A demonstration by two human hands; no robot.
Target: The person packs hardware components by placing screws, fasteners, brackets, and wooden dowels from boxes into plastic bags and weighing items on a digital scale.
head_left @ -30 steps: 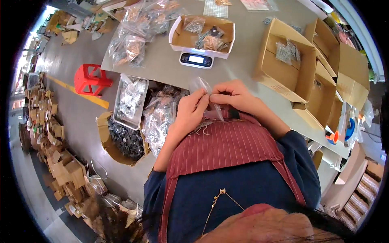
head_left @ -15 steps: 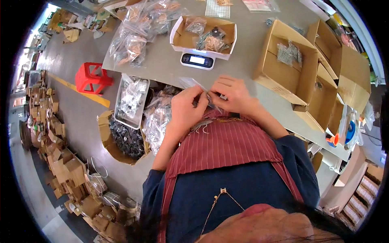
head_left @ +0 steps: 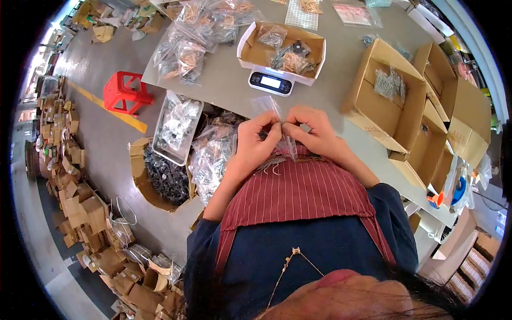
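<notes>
Head view, looking down over a striped red apron [head_left: 298, 192]. At far left a red plastic stool [head_left: 125, 93] stands on the floor beside stacks of folded cardboard [head_left: 80, 208]. Nearer in, a metal tray [head_left: 177, 127] of bagged parts sits over a round bin of dark pieces [head_left: 165, 178], with more filled clear bags [head_left: 210, 154] leaning against it.

The left hand [head_left: 255, 143] is pressed together, thumb and forefinger pinching the upper edge of a small clear plastic bag [head_left: 277, 125]. The bag is held in the air just in front of the apron, at the near edge of the counter [head_left: 325, 88], below the small digital scale [head_left: 271, 82] that carries an open cardboard box [head_left: 281, 50]. The right hand [head_left: 316, 132] meets the left, its fingertips also closed on the same edge, so both grips nearly touch.

The bag looks thin, soft and slick; it would likely crumple or slide if held by its middle. It appears light, though whatever small contents sit in its lower part are hard to make out. The stiffer top strip, where the fingers already are, seems the surest place to hold.

To the right lie open cardboard boxes [head_left: 394, 101], one holding a small bag.
</notes>
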